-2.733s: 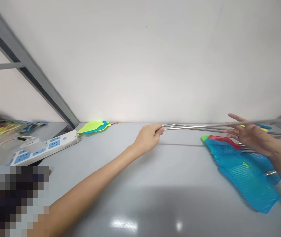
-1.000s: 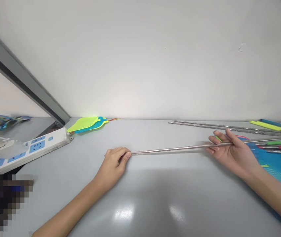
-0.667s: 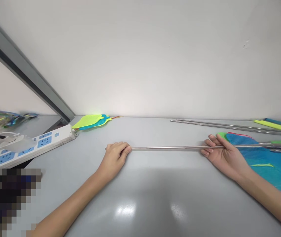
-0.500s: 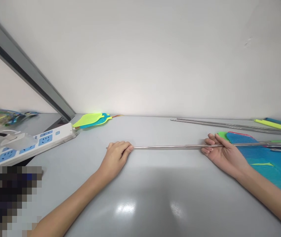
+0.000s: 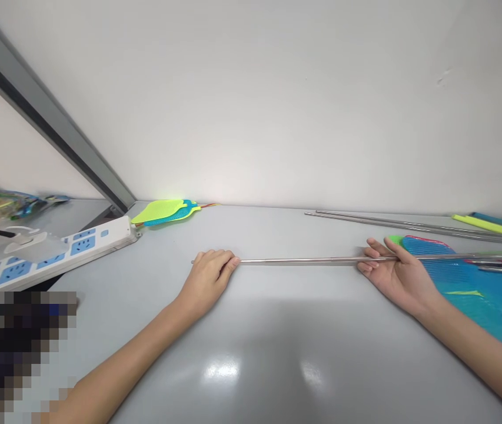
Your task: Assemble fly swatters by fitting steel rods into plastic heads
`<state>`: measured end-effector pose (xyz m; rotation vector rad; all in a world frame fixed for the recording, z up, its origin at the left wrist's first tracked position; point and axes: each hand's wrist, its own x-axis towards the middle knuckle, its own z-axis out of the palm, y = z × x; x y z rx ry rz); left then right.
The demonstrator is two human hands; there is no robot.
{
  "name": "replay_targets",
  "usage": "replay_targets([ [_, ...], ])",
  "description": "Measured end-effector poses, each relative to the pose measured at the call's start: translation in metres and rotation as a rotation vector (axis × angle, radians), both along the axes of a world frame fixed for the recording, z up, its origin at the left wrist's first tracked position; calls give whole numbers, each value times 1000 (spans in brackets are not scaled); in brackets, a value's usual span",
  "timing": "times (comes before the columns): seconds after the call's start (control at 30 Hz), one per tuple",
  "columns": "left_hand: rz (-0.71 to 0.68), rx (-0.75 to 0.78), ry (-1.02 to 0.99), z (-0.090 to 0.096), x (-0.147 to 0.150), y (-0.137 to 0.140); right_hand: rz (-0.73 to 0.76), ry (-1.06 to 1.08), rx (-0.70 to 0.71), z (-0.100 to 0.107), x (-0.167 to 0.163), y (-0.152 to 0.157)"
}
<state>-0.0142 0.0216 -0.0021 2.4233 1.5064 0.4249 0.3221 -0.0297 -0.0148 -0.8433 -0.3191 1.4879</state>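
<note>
A thin telescopic metal rod (image 5: 297, 261) stretches level across the grey table, with stepped sections along it. My left hand (image 5: 212, 272) is closed over the rod near its left end, and a short tip sticks out beyond the fingers. Farther right, my right hand (image 5: 394, 274) is turned palm up with the rod lying across its curled fingers; its thumb is raised. The rod runs on past this hand to the right, over blue mesh fly swatter heads (image 5: 436, 259), where its far end is hard to make out.
More metal rods (image 5: 392, 225) lie at the back right, near yellow and blue plastic grips (image 5: 486, 224). Yellow and blue swatter heads (image 5: 162, 211) lie by the wall. A white power strip (image 5: 113, 232) with a plug is at left, near a grey metal post (image 5: 56, 112).
Both hands keep their places on the rod, with hardly any movement. The view has shifted very slightly.
</note>
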Motion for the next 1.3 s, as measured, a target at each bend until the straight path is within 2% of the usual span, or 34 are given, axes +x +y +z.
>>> replay_targets([
  [0.23, 32, 21, 11, -1, 2, -3, -242, 39, 71, -2, -3, -2],
  [0.4, 138, 49, 39, 0, -2, 0, -349, 29, 80, -3, -4, -2],
  [0.57, 223, 55, 68, 3, -5, 3, -383, 18, 69, -4, -2, -1],
  [0.8, 245, 62, 97, 6, -7, 3, -371, -42, 39, -3, -4, -1],
  [1.07, 236, 11, 128, 4, -13, 7, -393, -83, -22, 1, -7, 2],
  [1.3, 171, -11, 104, 9, -11, 7, -373, -94, 1, -1, -5, 2],
])
